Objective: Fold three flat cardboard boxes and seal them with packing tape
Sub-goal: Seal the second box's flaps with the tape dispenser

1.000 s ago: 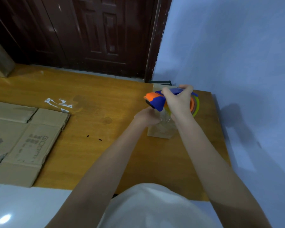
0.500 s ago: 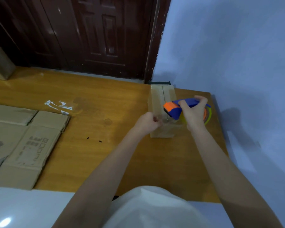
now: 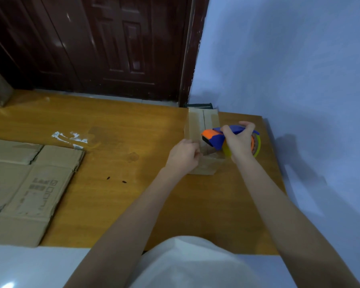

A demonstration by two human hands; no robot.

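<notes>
At the far right of the counter (image 3: 116,204), against the wall, one folded box (image 3: 204,129) stands with its top seam facing up. The right hand (image 3: 238,142) has its fingers wrapped around the tape dispenser (image 3: 214,139) over that seam; the left hand (image 3: 183,155) pinches the box's near edge. Sealing looks underway. Flat cardboard (image 3: 27,190) lies at the left, not yet folded.

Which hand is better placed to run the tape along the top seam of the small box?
The right hand, probably. It already grips the tape dispenser over the small box, near the seam. The left hand is at the box's near left corner, apparently steadying it.
</notes>
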